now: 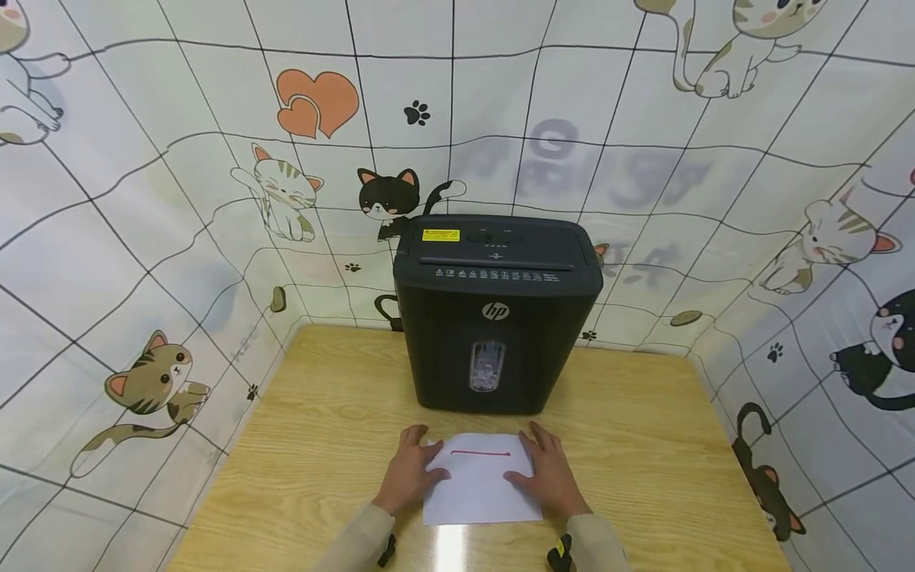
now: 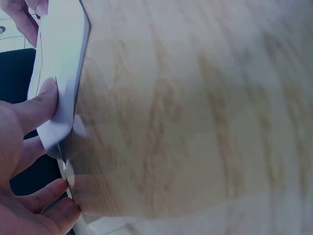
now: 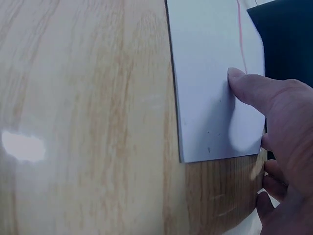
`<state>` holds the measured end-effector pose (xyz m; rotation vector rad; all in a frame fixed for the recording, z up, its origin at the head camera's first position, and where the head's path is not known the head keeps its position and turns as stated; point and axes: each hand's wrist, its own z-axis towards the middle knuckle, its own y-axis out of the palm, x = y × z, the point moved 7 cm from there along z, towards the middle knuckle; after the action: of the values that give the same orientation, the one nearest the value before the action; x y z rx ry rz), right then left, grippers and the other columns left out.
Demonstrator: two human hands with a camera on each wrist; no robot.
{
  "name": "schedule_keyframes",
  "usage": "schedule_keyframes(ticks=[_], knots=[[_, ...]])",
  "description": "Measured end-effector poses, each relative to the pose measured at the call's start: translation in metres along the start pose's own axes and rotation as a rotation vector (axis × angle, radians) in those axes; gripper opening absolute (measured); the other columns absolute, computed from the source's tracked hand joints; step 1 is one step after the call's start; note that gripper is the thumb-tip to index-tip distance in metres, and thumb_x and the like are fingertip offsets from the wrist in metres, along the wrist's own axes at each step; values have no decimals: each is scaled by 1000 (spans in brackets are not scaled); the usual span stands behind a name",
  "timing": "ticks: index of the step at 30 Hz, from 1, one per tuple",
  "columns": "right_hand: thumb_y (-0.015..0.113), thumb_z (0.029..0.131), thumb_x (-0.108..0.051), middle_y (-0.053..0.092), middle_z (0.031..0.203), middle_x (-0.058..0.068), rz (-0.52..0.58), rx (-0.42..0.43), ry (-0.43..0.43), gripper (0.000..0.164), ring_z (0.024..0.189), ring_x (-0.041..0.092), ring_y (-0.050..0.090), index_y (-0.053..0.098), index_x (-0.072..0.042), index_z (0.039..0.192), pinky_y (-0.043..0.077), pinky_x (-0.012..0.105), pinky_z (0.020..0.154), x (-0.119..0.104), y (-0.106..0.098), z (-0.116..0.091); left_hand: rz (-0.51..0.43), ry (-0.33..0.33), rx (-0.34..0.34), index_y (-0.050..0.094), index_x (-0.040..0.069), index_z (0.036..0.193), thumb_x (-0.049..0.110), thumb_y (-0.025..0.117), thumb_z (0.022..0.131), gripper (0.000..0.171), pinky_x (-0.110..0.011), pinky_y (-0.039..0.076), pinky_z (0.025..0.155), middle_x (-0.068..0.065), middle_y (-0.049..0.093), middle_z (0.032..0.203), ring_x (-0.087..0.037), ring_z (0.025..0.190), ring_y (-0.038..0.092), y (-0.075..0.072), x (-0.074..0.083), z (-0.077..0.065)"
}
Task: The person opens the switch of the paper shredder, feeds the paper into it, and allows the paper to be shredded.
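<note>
A stack of white paper with a red line drawn across its far part lies on the wooden table. My left hand holds its left edge. In the left wrist view the left thumb lies on top of the paper, with the other fingers at and below the side edge. My right hand holds the opposite edge. The right thumb presses on the top sheet in the right wrist view, and its other fingers bend down beside the paper.
A black HP paper shredder stands just beyond the paper, with shreds visible through its front window. The wooden table extends to both sides. Cat-printed cloth walls enclose the back, left and right.
</note>
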<state>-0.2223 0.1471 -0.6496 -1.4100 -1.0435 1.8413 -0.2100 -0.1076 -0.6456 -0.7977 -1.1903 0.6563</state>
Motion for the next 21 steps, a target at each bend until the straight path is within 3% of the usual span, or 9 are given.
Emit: schedule_keyframes(ticks=[2, 5, 10, 15, 18, 21], knots=[[78, 72, -45, 34, 148, 17, 7, -9, 11, 80, 133, 37, 31, 50, -5, 135, 32, 52, 104, 1, 2, 0, -24, -7, 10, 68, 12, 115, 29, 79, 74, 46, -46, 50, 85, -15, 47, 134, -33, 128, 37, 0, 1, 0], [77, 72, -46, 31, 150, 15, 10, -30, 37, 80, 135, 36, 28, 49, -7, 136, 32, 51, 105, 4, 6, 0, -19, -13, 13, 62, 7, 122, 30, 79, 73, 57, -46, 47, 91, -14, 50, 133, -32, 128, 38, 1, 3, -1], [77, 73, -45, 31, 151, 14, 21, -32, 46, 78, 136, 35, 27, 50, -8, 136, 33, 51, 105, 4, 6, -2, 126, 45, 1, 55, -5, 126, 46, 78, 70, 79, -39, 46, 94, -16, 47, 132, -31, 126, 38, 7, 9, -2], [78, 73, -42, 32, 150, 17, 45, -15, 28, 69, 136, 38, 27, 56, -13, 131, 33, 53, 104, 3, 4, -3, 165, 77, 19, 63, -3, 117, 49, 78, 68, 73, -37, 50, 88, -15, 50, 130, -30, 125, 39, 9, 10, -2], [80, 72, -37, 34, 148, 20, 64, 10, 21, 64, 135, 39, 29, 59, -17, 129, 34, 55, 102, 1, 3, -2, 149, 67, 16, 65, -1, 116, 48, 78, 69, 69, -38, 50, 87, -15, 50, 130, -29, 125, 39, 9, 9, -3], [83, 70, -28, 42, 142, 19, 101, 68, 1, 59, 130, 38, 35, 62, -15, 124, 36, 54, 100, -3, 1, -1, 130, 53, 9, 65, 0, 116, 46, 78, 70, 66, -39, 50, 87, -15, 50, 131, -30, 125, 39, 7, 10, -3]])
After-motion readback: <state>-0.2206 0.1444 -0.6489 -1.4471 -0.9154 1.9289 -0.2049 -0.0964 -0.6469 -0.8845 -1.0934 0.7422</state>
